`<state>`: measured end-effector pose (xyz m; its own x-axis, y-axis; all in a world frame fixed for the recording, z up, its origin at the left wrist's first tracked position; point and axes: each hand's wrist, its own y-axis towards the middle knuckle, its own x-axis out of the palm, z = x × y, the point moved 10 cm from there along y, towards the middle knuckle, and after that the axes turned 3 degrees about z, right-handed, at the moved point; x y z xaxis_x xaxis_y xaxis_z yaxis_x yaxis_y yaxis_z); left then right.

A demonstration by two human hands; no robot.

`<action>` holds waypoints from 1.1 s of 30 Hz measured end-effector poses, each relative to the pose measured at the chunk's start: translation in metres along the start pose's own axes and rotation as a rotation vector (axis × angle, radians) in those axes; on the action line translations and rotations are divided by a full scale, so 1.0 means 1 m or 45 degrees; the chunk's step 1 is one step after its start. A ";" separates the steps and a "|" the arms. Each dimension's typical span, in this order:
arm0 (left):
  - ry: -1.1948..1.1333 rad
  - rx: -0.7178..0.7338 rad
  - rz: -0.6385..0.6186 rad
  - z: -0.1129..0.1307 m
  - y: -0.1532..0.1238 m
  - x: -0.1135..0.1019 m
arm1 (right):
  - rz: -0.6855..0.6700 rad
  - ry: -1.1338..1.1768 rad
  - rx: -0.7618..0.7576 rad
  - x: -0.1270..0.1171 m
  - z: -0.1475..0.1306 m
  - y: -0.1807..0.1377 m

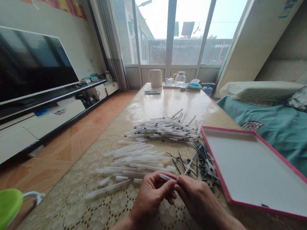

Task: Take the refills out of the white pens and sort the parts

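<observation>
Hands pinch slim, pale tube above floral-patterned tablecloth.

No readable text. Candidates only: posters, red and gold, on the wall, top left of frame; cut off by the top edge, any print too blurred. Sticker, bluish and pale, on the tall pale unit, upper right; tilted, marks too small to make out. Small packs on the TV stand, left of centre: any lettering too small.
</observation>
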<state>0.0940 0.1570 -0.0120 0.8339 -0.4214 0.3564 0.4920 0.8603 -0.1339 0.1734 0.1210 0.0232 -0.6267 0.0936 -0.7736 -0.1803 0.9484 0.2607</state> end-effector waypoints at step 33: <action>-0.281 -0.015 0.410 0.003 0.002 -0.047 | 0.225 0.441 0.317 -0.020 0.043 -0.007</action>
<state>0.0549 0.1791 -0.0258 0.8729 -0.0577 0.4844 0.2180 0.9345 -0.2815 0.2199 0.1261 0.0117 -0.8553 0.1940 -0.4804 0.1134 0.9749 0.1918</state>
